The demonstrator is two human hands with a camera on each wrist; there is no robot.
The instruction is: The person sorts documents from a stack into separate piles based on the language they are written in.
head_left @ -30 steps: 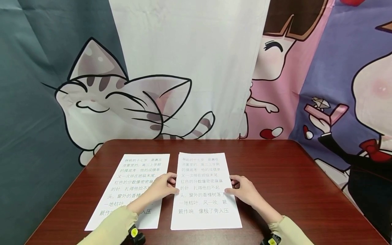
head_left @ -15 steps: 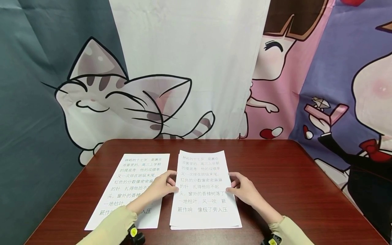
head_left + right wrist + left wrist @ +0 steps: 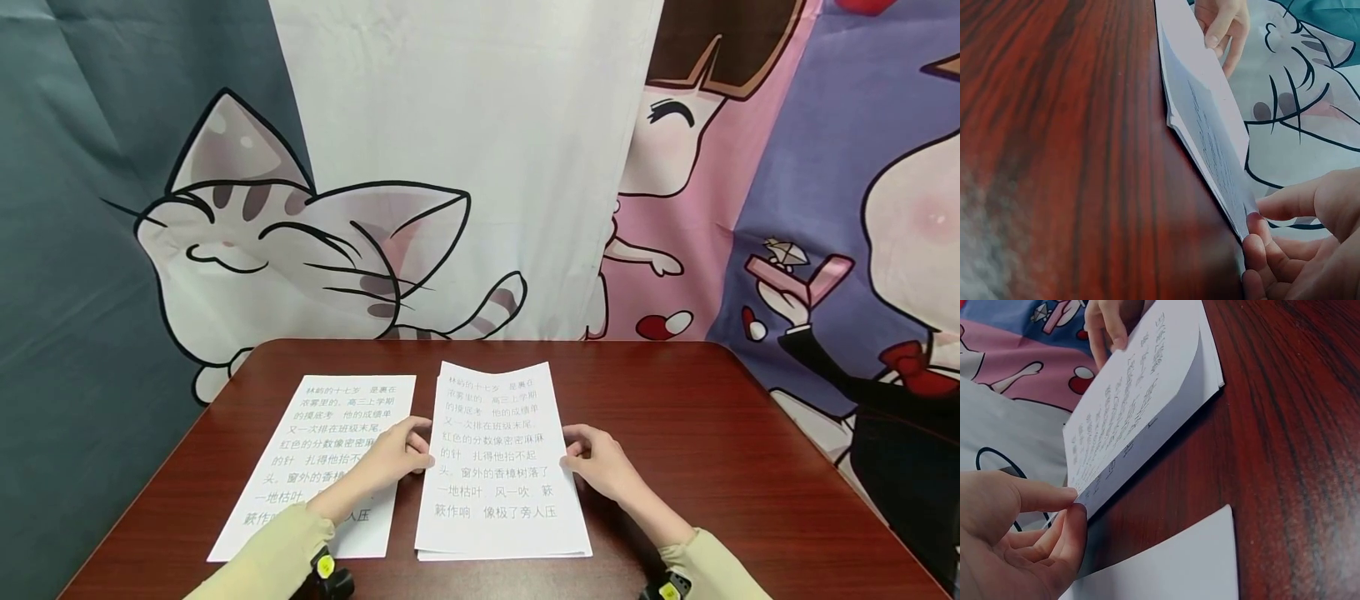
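A white sheet of paper printed with text is raised a little off more paper lying beneath it. My left hand pinches the sheet's left edge between thumb and fingers, the wrist passing over another printed sheet on the left. On the opposite edge, my right hand holds the same sheet with thumb and fingertips. Its far edge dips in the middle. In the right wrist view the sheet bends away from the paper below, and the right hand grips at its near edge.
Both papers lie on a dark red wooden table. Behind the table hangs a cloth backdrop with a cartoon cat and figures. A strip of wood separates the left sheet from the middle one.
The top sheet has risen off the paper beneath, and its far edge now curves. A lower sheet's edge shows at the near side. Both hands have barely moved.
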